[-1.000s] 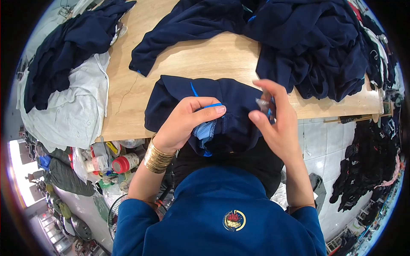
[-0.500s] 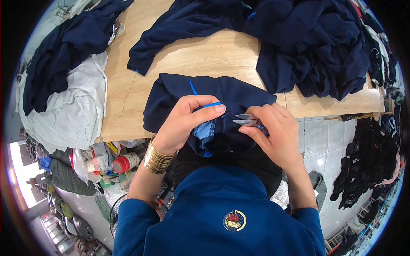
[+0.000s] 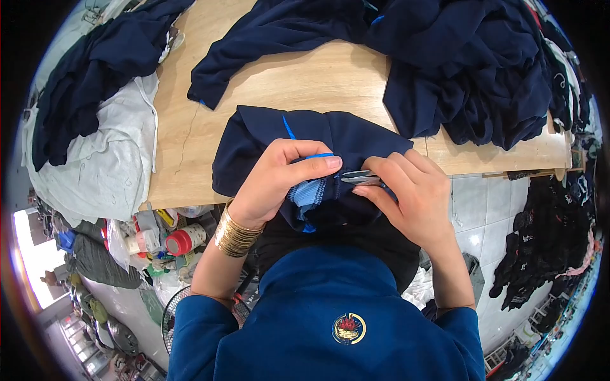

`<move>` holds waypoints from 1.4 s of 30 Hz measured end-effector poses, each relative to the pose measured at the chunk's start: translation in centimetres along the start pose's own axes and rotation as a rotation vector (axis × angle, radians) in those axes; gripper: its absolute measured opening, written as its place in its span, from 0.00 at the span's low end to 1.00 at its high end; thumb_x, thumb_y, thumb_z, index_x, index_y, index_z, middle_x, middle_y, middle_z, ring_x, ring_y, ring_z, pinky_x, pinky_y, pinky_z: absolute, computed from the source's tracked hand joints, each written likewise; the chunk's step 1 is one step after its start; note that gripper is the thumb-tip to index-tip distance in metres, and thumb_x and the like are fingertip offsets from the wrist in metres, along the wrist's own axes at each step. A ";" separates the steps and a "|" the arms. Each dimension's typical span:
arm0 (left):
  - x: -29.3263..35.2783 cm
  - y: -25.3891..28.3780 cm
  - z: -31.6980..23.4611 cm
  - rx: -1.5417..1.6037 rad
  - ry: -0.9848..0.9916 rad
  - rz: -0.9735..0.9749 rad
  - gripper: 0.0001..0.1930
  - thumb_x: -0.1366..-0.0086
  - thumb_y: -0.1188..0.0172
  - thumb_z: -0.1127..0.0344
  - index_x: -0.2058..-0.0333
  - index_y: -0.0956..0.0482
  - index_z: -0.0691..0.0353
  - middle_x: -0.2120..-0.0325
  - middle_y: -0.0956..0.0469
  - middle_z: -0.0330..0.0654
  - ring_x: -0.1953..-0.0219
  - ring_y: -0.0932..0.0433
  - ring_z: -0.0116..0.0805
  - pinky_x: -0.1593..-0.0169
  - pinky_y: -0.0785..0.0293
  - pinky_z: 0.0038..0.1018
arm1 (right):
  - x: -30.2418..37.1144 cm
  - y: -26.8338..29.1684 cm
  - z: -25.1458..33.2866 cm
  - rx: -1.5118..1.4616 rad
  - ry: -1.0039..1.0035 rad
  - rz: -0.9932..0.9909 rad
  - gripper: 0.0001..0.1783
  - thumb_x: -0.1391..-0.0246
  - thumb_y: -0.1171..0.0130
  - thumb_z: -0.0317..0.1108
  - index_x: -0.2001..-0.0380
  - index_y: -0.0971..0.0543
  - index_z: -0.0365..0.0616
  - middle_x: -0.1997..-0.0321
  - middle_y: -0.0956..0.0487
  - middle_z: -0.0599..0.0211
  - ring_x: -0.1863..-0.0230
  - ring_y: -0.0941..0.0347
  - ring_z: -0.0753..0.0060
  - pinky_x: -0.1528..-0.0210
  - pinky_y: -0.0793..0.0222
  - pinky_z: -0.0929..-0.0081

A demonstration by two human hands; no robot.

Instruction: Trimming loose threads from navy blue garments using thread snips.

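Observation:
A navy garment (image 3: 368, 136) lies over the table's near edge and hangs toward my lap. My left hand (image 3: 286, 178) pinches its bright blue edging between thumb and fingers, and a light blue patch of fabric (image 3: 309, 192) with a stitched seam shows below the thumb. In my right hand (image 3: 416, 193) is a pair of thread snips (image 3: 359, 178), fingers closed around the handles. The snips' blades point left at the seam, close by my left thumb, and look nearly closed. Whether a thread lies between them is too small to tell.
The wooden table (image 3: 171, 140) carries a heap of navy garments (image 3: 470, 70) at the far right. More navy cloth (image 3: 105, 79) and white cloth (image 3: 121, 152) drape over its left end. Below stand a red-and-white container (image 3: 184, 241) and a wire basket (image 3: 175, 317).
The snips have moved slightly left, nearer my left thumb, and their blades have come together from a wider gap. My left hand keeps its grip on the garment.

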State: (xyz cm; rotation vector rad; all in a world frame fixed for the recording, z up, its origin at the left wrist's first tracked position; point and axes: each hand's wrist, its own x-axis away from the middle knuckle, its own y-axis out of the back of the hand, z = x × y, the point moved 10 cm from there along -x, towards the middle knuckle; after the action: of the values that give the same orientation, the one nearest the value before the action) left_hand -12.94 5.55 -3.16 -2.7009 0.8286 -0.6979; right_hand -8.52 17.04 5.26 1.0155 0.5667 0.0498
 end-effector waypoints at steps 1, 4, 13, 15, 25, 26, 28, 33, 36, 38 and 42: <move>0.0 0.0 -0.1 0.001 0.001 0.000 0.08 0.42 0.39 0.65 0.70 0.19 0.64 0.77 0.22 0.31 0.74 0.28 0.13 0.69 0.35 0.11 | 0.0 0.0 0.1 0.011 0.013 0.005 0.14 0.58 0.36 0.44 0.72 0.25 0.49 0.78 0.29 0.76 0.77 0.34 0.75 0.76 0.40 0.78; -0.1 -0.2 -0.1 -0.006 0.021 0.031 0.08 0.43 0.39 0.65 0.71 0.19 0.64 0.77 0.22 0.32 0.74 0.28 0.14 0.69 0.35 0.12 | 0.0 0.0 0.3 0.027 0.025 0.021 0.13 0.57 0.37 0.44 0.73 0.25 0.49 0.78 0.29 0.76 0.77 0.34 0.76 0.76 0.41 0.78; -0.1 0.2 -0.6 -0.155 -0.043 0.009 0.10 0.43 0.38 0.63 0.71 0.18 0.64 0.78 0.22 0.32 0.75 0.29 0.15 0.69 0.35 0.12 | 0.8 -1.2 -3.4 -0.543 -0.372 0.037 0.18 0.56 0.35 0.43 0.65 0.24 0.44 0.78 0.30 0.74 0.79 0.38 0.77 0.75 0.41 0.82; 0.2 -0.1 -1.2 -0.273 -0.096 0.029 0.10 0.42 0.38 0.61 0.71 0.18 0.64 0.79 0.23 0.31 0.75 0.29 0.14 0.70 0.35 0.12 | 1.0 -3.3 -3.7 -0.778 -0.535 0.162 0.15 0.54 0.35 0.38 0.66 0.24 0.41 0.78 0.33 0.78 0.77 0.43 0.85 0.74 0.45 0.85; 0.7 0.5 -1.6 -0.259 -0.048 0.073 0.12 0.40 0.40 0.59 0.71 0.19 0.63 0.80 0.25 0.29 0.77 0.32 0.14 0.71 0.36 0.13 | 1.5 -5.4 -4.9 -1.013 -0.635 0.108 0.08 0.48 0.40 0.31 0.75 0.25 0.38 0.80 0.34 0.79 0.76 0.43 0.88 0.73 0.48 0.86; 0.8 0.5 -1.4 -0.242 -0.042 0.079 0.12 0.40 0.39 0.59 0.71 0.19 0.63 0.80 0.25 0.30 0.76 0.31 0.14 0.71 0.36 0.12 | 1.4 -5.3 -4.9 -1.010 -0.629 0.092 0.08 0.48 0.40 0.32 0.75 0.25 0.38 0.80 0.34 0.79 0.76 0.43 0.88 0.73 0.47 0.86; 0.9 0.4 -1.4 -0.224 -0.039 0.084 0.11 0.41 0.39 0.59 0.70 0.19 0.63 0.79 0.25 0.30 0.76 0.31 0.14 0.70 0.36 0.12 | 1.2 -4.9 -4.7 -0.921 -0.614 0.085 0.08 0.49 0.40 0.32 0.74 0.25 0.38 0.80 0.33 0.76 0.76 0.41 0.86 0.73 0.45 0.85; 0.8 -1.3 -0.3 -0.090 -0.006 0.156 0.13 0.43 0.36 0.59 0.66 0.20 0.63 0.76 0.23 0.32 0.74 0.28 0.15 0.67 0.34 0.12 | 1.1 -5.4 -3.7 -0.689 -0.504 0.143 0.07 0.52 0.39 0.29 0.69 0.26 0.41 0.74 0.25 0.66 0.73 0.30 0.75 0.70 0.36 0.80; 0.7 -1.1 -0.2 -0.047 -0.026 0.129 0.13 0.44 0.36 0.60 0.66 0.20 0.63 0.75 0.22 0.33 0.73 0.28 0.16 0.66 0.33 0.12 | 0.4 -3.6 -3.3 -0.586 -0.439 0.089 0.11 0.52 0.39 0.31 0.64 0.27 0.42 0.71 0.24 0.67 0.72 0.29 0.73 0.69 0.34 0.79; 0.8 -0.8 -0.3 -0.044 -0.039 0.114 0.12 0.44 0.36 0.60 0.66 0.19 0.63 0.75 0.22 0.33 0.73 0.27 0.16 0.66 0.32 0.13 | 0.6 -2.5 -3.4 -0.526 -0.438 0.096 0.15 0.52 0.38 0.33 0.61 0.29 0.42 0.69 0.24 0.68 0.70 0.27 0.72 0.68 0.33 0.78; 0.8 -0.8 -0.4 -0.056 -0.022 0.100 0.11 0.45 0.35 0.61 0.67 0.19 0.63 0.75 0.22 0.34 0.73 0.27 0.16 0.66 0.32 0.13 | 1.2 0.7 -3.0 -0.428 -0.400 -0.001 0.16 0.53 0.37 0.37 0.64 0.27 0.42 0.72 0.24 0.69 0.73 0.28 0.72 0.71 0.34 0.79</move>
State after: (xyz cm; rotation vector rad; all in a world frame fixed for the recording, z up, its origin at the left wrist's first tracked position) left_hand -12.12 5.71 -2.25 -2.6884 0.9843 -0.6303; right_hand -8.75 20.18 4.15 0.5841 0.1764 -0.0321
